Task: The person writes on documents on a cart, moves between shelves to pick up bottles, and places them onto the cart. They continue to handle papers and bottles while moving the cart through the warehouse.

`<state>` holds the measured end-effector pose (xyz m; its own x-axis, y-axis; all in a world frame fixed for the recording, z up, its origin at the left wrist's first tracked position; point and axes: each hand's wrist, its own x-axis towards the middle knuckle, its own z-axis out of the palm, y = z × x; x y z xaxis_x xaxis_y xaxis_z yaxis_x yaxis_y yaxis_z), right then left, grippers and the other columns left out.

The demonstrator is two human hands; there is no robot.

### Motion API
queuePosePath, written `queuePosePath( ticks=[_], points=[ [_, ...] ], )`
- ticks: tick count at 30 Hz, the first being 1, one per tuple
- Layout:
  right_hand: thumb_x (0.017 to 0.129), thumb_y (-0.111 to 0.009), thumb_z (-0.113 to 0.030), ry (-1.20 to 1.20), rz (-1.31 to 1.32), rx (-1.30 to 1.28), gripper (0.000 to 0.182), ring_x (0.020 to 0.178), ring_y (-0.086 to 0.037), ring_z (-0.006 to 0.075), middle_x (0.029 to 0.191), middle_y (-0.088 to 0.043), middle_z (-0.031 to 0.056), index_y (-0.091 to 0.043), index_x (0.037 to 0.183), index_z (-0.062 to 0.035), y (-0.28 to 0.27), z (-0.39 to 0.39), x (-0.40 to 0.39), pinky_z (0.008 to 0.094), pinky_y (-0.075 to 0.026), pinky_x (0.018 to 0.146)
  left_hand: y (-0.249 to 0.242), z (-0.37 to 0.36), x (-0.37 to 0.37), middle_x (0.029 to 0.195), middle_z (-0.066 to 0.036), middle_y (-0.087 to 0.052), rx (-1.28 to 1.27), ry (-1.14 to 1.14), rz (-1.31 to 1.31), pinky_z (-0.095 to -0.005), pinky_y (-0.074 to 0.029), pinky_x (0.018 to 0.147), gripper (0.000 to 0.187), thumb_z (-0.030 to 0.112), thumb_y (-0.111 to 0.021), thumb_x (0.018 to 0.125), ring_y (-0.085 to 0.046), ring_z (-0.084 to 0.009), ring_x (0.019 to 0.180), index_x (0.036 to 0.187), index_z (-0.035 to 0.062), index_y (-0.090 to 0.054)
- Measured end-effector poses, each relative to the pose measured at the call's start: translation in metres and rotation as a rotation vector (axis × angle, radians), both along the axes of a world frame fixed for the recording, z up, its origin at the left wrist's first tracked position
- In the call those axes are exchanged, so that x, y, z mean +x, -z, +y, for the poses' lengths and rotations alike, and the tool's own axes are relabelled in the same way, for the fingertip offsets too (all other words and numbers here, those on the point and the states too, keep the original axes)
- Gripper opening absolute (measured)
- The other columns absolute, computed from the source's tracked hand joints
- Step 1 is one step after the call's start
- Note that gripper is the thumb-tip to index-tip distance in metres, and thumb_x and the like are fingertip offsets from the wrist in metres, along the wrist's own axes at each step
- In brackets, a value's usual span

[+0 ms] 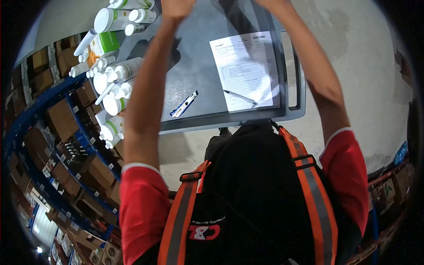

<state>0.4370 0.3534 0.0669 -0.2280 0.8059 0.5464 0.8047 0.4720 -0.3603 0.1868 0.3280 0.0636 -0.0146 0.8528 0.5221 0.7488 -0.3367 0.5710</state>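
Observation:
My left hand (pixel 178 7) reaches to the top edge, with only its wrist end and lower part showing. The fingers are cut off, so what it holds is hidden. My right hand (pixel 270 3) is almost wholly beyond the same edge, and its fingers are out of sight too. Between my forearms lies a grey cart top (pixel 194 75). On it are a printed paper sheet (pixel 245 66), a pen (pixel 240 97) resting across that sheet, and a blue and white utility knife (pixel 184 104).
White bottles with green labels (pixel 112 20) crowd the cart's left side, around a green and white box (pixel 106 43). At the cart's right end is a handle opening (pixel 290 73). Blue racking (pixel 26 106) with cardboard boxes stands at left, and more boxes (pixel 388 190) at right.

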Motion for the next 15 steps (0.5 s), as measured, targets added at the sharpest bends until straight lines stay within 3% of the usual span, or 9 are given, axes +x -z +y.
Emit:
queuePosePath(
  ticks=[2, 3, 4, 5, 6, 9, 10, 15],
  points=[
    [0.09, -0.077, -0.033, -0.141, -0.103, -0.206, 0.05, 0.116, -0.062, 0.0339, 0.122, -0.062, 0.0165, -0.066, 0.132, -0.0079, 0.013, -0.081, 0.016, 0.0496, -0.05, 0.102, 0.024, -0.083, -0.013, 0.132, -0.023, -0.053, 0.171, 0.086, 0.156, -0.0506, -0.047, 0.1, 0.068, 0.019, -0.086, 0.077, -0.055, -0.0436, 0.116, 0.135, 0.0044, -0.055],
    [0.091, -0.075, -0.032, -0.162, -0.17, -0.3, 0.043, 0.112, -0.062, 0.0317, 0.118, -0.063, 0.0145, -0.069, 0.128, -0.0107, 0.021, -0.129, 0.019, 0.0522, -0.046, 0.105, 0.018, -0.141, -0.004, 0.134, -0.024, -0.052, -0.214, -0.026, 0.052, -0.0518, -0.047, 0.101, 0.065, 0.013, -0.083, 0.081, -0.055, -0.0451, 0.119, 0.139, 0.0049, -0.054],
    [0.092, -0.073, -0.032, -0.182, -0.238, -0.395, 0.037, 0.108, -0.062, 0.0295, 0.113, -0.064, 0.0124, -0.073, 0.124, -0.0134, 0.03, -0.177, 0.019, 0.0549, -0.041, 0.109, 0.015, -0.192, 0.0, 0.14, -0.029, -0.048, -0.364, -0.058, 0.144, -0.0499, -0.044, 0.107, 0.059, 0.015, -0.077, 0.084, -0.048, -0.0477, 0.131, 0.138, 0.0068, -0.056],
    [0.092, -0.072, -0.034, -0.258, -0.213, -0.567, 0.041, 0.111, -0.06, 0.0284, 0.109, -0.06, 0.011, -0.071, 0.128, -0.0145, 0.04, -0.219, 0.019, 0.0648, -0.032, 0.113, 0.021, -0.242, 0.001, 0.139, -0.028, -0.05, -0.532, -0.13, 0.141, -0.05, -0.043, 0.107, 0.056, 0.016, -0.078, 0.084, -0.049, -0.0459, 0.131, 0.136, 0.0089, -0.06],
    [0.091, -0.073, -0.036, -0.267, -0.199, -0.624, 0.045, 0.113, -0.058, 0.0288, 0.11, -0.058, 0.0115, -0.07, 0.13, -0.0146, 0.046, -0.255, 0.017, 0.066, -0.029, 0.113, 0.027, -0.286, -0.002, 0.138, -0.025, -0.053, -0.637, -0.206, 0.288, -0.0515, -0.043, 0.107, 0.053, 0.018, -0.078, 0.084, -0.051, -0.0429, 0.131, 0.134, 0.0106, -0.063],
    [0.086, -0.077, -0.041, -0.283, -0.221, -0.737, 0.059, 0.115, -0.053, 0.0313, 0.111, -0.054, 0.0142, -0.065, 0.139, -0.015, 0.057, -0.305, 0.008, 0.0703, -0.024, 0.113, 0.042, -0.386, -0.026, 0.133, -0.022, -0.057, -0.742, -0.487, 0.273, -0.0504, -0.042, 0.102, 0.055, 0.024, -0.08, 0.085, -0.054, -0.0398, 0.126, 0.136, 0.0123, -0.062],
    [0.089, -0.074, -0.045, -0.295, -0.248, -0.745, 0.069, 0.111, -0.051, 0.0311, 0.107, -0.052, 0.0139, -0.054, 0.151, -0.0196, 0.064, -0.311, 0.006, 0.0709, -0.023, 0.112, 0.035, -0.405, -0.025, 0.132, -0.021, -0.056, -0.805, -0.603, 0.318, -0.051, -0.04, 0.103, 0.057, 0.026, -0.078, 0.087, -0.053, -0.0393, 0.125, 0.139, 0.0109, -0.059],
    [0.085, -0.078, -0.047, -0.339, -0.333, -0.665, 0.083, 0.113, -0.05, 0.032, 0.112, -0.052, 0.0162, -0.045, 0.157, -0.021, 0.078, -0.306, -0.005, 0.0717, -0.028, 0.106, 0.037, -0.452, -0.034, 0.136, -0.021, -0.053, -0.705, -0.631, 0.404, -0.0542, -0.036, 0.107, 0.065, 0.034, -0.073, 0.092, -0.049, -0.0396, 0.129, 0.148, 0.0099, -0.049]
  ],
)
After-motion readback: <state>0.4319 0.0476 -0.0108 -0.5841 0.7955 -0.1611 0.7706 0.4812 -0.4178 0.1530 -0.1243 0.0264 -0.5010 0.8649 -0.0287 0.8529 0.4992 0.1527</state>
